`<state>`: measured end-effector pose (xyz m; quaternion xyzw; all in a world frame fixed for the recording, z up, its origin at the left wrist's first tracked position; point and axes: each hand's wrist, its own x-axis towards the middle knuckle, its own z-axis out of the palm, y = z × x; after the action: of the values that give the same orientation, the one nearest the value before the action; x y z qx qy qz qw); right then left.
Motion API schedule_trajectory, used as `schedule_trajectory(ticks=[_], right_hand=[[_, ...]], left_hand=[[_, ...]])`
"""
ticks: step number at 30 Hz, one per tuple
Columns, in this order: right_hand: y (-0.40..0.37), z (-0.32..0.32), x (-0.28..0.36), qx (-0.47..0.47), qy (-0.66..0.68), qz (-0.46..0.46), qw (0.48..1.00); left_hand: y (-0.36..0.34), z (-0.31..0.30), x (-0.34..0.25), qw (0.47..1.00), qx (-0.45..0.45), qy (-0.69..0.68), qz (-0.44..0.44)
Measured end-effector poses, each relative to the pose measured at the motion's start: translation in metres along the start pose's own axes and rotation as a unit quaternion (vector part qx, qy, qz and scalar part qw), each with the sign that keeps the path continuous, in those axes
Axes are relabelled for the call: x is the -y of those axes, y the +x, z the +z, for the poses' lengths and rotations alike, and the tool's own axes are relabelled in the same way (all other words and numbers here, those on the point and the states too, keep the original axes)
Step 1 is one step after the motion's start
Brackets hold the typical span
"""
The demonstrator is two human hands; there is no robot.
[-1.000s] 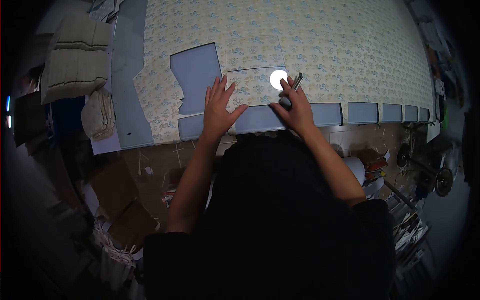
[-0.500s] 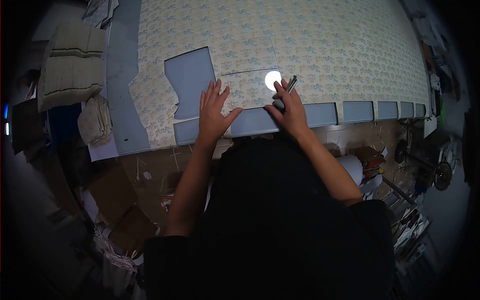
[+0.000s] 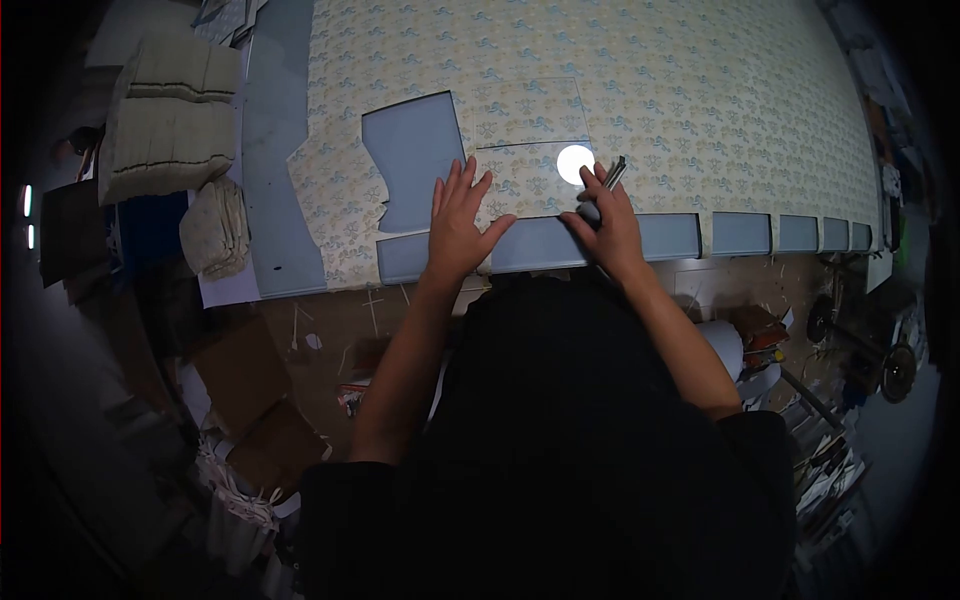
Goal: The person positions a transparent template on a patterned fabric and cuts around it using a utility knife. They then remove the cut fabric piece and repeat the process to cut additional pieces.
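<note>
Patterned cream fabric with blue motifs [image 3: 700,110] covers much of a grey-blue table [image 3: 275,140]. My left hand [image 3: 460,225] lies with fingers spread on the fabric's near edge, just right of a large cut-out opening [image 3: 412,150]. It holds nothing. In my right hand [image 3: 615,225] is a metallic tool [image 3: 615,172], its shaft sticking up past the fingers; its exact kind is unclear. A bright white round spot [image 3: 575,165] shows beside those fingers. Thin straight lines mark a rectangle in the fabric between and above the hands.
Stacked folded cloth [image 3: 175,125] stands left of the table, with a smaller folded bundle [image 3: 215,228] below it. Brown cardboard [image 3: 240,375] is on the floor at left. Wheels [image 3: 898,372] and assorted materials stand at right. Rectangular openings line the fabric's near edge.
The whole view has shifted, so table, fabric and hands appear farther right. Both hands keep nearly the same place on the fabric, and the tool remains in my right hand.
</note>
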<state>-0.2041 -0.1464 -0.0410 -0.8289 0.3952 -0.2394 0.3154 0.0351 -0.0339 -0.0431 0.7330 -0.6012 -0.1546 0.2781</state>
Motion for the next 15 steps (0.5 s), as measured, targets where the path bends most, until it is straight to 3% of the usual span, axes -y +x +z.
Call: schedule_trajectory(ticks=[15], right_hand=[[0.0003, 0.001, -0.0017, -0.011, 0.002, -0.007, 1.0]], left_hand=[[0.0001, 0.0004, 0.0005, 1.0, 0.002, 0.002, 0.001]])
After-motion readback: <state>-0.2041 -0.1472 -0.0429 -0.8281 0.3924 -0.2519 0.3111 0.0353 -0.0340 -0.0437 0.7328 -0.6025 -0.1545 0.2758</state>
